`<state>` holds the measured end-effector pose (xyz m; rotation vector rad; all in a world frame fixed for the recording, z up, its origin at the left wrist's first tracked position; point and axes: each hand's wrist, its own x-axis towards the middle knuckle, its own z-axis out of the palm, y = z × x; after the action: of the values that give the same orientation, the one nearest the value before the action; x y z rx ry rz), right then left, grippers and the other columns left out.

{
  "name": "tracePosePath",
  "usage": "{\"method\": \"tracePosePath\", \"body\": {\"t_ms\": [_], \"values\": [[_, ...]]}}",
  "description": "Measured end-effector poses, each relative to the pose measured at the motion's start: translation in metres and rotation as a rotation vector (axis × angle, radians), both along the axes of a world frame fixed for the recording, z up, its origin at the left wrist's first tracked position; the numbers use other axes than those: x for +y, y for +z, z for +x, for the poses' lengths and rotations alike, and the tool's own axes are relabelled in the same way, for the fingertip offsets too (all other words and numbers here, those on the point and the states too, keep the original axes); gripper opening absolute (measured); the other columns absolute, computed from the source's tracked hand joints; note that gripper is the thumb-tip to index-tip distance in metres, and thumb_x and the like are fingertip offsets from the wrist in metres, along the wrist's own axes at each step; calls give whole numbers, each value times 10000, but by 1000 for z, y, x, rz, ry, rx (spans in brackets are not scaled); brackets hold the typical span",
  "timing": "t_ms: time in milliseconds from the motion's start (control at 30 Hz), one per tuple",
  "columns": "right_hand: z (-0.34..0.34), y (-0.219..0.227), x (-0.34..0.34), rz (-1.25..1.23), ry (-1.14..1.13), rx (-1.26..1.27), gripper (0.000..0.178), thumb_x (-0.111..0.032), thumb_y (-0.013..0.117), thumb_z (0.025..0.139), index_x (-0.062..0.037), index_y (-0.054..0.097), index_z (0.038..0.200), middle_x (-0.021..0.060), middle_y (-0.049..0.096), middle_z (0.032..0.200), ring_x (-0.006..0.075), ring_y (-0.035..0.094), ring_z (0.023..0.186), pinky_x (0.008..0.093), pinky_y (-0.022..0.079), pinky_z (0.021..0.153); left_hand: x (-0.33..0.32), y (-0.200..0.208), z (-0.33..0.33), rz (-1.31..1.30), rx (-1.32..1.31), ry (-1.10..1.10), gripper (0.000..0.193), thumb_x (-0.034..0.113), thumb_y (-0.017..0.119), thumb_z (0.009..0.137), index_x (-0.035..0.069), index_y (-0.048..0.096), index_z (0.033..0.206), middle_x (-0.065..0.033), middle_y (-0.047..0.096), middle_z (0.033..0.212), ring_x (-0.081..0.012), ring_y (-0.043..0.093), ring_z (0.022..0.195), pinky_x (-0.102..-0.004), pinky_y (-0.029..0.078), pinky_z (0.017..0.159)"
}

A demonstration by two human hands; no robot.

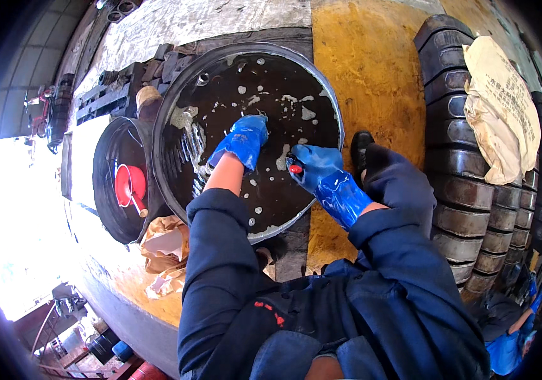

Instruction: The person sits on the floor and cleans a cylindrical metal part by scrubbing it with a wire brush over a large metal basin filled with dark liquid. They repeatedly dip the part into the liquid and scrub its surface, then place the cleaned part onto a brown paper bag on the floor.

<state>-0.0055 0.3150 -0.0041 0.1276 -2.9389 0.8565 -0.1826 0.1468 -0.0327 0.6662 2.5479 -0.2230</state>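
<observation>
A wide round black tub (336, 95) of dark liquid, with pale foam patches on the surface, stands before me. Over its middle is my left hand (245, 138) in a blue rubber glove, with its fingertips at the liquid and partly hidden. My right hand (319, 167), in a wet blue glove, is closed near the tub's right side. A red end of something (295, 169) sticks out of that fist; the rest of it is covered by the glove. Grey ridged pieces (192, 152) show in the liquid left of my left hand. A small metal ring (203, 78) lies near the far rim.
On the left stands a smaller black tub (107, 209) with a red dipper (130, 183) in it. Crumpled brown paper (164, 244) lies nearby. Stacked dark ridged metal parts (457, 171) rise on the right, with a tan sack (502, 107) on top. Another person (511, 329) is at lower right.
</observation>
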Motion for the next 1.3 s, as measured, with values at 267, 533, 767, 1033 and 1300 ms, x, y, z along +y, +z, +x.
{"method": "tracePosePath", "body": {"t_ms": [267, 533, 767, 1033, 1300], "values": [[0, 15, -7, -4, 26, -26, 212, -350, 718, 885, -145, 677, 922, 104, 726, 826, 343, 715, 732, 473, 555, 619, -29, -23, -5, -168, 52, -161, 275, 148, 674, 893, 71, 776, 1136, -187, 729, 1212, -359, 694, 1159, -455, 565, 995], [2, 8, 1, 10, 39, -77, 306, -371, 762, 837, -116, 689, 989, 120, 747, 896, 339, 741, 817, 454, 585, 682, -8, -21, 5, -160, 0, 263, 375, 250, 648, 975, 260, 684, 1348, -95, 717, 1296, -360, 661, 1243, -609, 529, 1003], [-6, 6, -2, 65, -22, -264, 222, -389, 685, 889, -169, 682, 913, 117, 737, 915, 368, 722, 864, 481, 571, 713, -79, 35, 71, 948, 154, 569, 371, 168, 687, 961, 142, 673, 1331, -138, 754, 1173, -368, 728, 1063, -454, 607, 906], [-32, 3, -4, -480, -36, -266, 273, -302, 624, 971, -81, 655, 812, 93, 649, 733, 185, 640, 691, 395, 496, 670, -138, 85, 192, 1741, -487, 1080, 342, 105, 666, 966, 84, 675, 1307, -146, 752, 1157, -342, 734, 1039, -424, 616, 891], [-43, 50, -49, -747, 337, -328, 402, -439, 709, 937, -38, 727, 913, 101, 714, 802, 191, 698, 837, 342, 540, 795, -129, 56, 186, 1809, -723, 1123, 315, 43, 644, 970, 27, 676, 1283, -153, 751, 1140, -315, 741, 1015, -393, 626, 876]]}}
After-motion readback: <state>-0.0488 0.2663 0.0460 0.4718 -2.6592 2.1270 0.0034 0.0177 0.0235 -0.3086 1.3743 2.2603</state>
